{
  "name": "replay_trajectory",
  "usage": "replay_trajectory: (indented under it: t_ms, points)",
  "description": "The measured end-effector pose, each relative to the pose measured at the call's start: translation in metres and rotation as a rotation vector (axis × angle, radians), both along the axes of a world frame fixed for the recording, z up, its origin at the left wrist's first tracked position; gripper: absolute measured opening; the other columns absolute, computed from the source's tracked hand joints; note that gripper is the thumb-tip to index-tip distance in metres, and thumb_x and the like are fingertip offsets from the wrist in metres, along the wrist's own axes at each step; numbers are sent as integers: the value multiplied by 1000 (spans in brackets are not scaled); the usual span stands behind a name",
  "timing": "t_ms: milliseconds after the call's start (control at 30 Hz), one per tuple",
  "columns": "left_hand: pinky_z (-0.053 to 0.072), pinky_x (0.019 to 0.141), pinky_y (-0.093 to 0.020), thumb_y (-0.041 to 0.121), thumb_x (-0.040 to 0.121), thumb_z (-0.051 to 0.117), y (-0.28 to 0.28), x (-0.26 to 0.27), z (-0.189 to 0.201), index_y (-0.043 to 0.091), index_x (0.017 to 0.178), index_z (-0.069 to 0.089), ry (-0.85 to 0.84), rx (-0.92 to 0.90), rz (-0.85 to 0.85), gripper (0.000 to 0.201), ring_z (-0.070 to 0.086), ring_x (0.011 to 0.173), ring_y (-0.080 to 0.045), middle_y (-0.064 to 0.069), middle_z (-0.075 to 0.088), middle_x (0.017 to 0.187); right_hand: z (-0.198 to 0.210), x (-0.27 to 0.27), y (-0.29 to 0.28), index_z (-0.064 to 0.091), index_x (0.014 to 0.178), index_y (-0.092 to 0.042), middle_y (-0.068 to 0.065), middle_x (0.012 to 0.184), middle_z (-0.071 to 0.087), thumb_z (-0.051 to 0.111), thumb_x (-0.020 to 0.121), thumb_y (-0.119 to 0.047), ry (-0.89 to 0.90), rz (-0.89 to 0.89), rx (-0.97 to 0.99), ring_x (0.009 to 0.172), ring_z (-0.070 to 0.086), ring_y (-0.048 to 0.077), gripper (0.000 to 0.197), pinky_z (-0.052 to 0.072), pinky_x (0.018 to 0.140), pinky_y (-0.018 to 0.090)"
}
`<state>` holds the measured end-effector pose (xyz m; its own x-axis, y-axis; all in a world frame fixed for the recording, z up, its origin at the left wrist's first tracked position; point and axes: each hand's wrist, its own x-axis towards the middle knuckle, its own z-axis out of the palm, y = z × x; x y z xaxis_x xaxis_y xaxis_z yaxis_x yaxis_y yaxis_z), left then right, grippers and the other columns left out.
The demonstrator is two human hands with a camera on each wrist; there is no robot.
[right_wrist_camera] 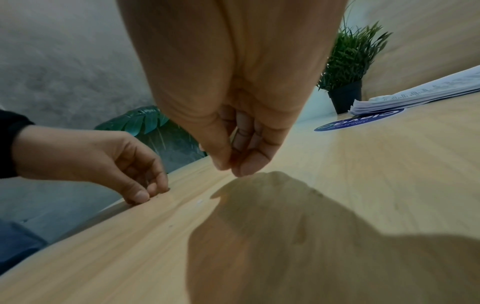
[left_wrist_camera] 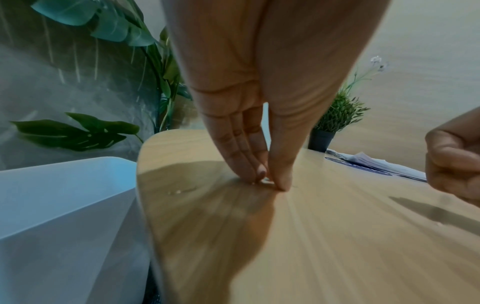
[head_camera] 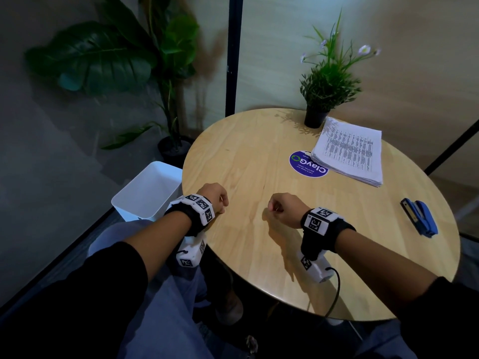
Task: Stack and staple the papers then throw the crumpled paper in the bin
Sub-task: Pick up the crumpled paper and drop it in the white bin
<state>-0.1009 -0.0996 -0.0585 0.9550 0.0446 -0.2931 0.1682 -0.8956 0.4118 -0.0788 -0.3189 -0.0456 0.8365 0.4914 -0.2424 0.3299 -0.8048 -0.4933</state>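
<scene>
A: What sits furthest left?

B: A big leafy plant (head_camera: 108, 55) on the floor, and nearer, a white bin (head_camera: 149, 194) just beside the left edge of the round wooden bench (head_camera: 246, 156).

A: And the left hand?

B: The left hand (head_camera: 213, 196) is over the bench's left edge. Its fingertips (left_wrist_camera: 255, 174) and thumb are drawn together, tips touching the wood. A tiny pale speck shows between them in the left wrist view, too small to name, so I cannot tell whether that grip holds anything.

A: The right hand?

B: The right hand (head_camera: 283, 204) hovers just above the bench, apart from the left, fingers curled in towards the thumb. The grip is narrow and nothing shows in it.

A: Where are the papers?

B: The stack of printed papers (head_camera: 350, 151) lies flat at the far right of the bench, overlapping a round blue sticker (head_camera: 304, 165) and just beside a small potted plant (head_camera: 326, 86). The blue stapler (head_camera: 420, 216) lies nearer, at the right edge, well apart from both hands.

A: The crumpled paper?

B: I cannot see it in any view.
</scene>
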Motion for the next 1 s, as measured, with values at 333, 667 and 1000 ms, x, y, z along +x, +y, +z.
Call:
replay_trajectory:
  t_ms: [333,667,1000]
  points:
    - [46,77,-29,10,80,69,1,2,3,6,89,72,-1,81,-135,11,66,96,-27,-12,72,99,-5,5,13,74,86,-9,5,92,74,69,78,-7,-21,-50,7,72,61,8,10,40,61,7]
    - [33,71,-30,-4,84,45,-15,10,1,14,73,46,216,253,-199,21,42,75,-28,-15,48,78,-4,1,20,77,86,-10,8,91,76,75,75,-20,-14,-11,-82,89,69,20,15,54,85,28]
    - [29,71,-28,-4,86,42,-8,5,-6,13,79,40,156,263,-237,19,35,76,-23,-11,41,86,-9,-13,34,60,106,3,21,115,60,43,91,-9,-63,114,-328,105,57,34,25,37,77,32]
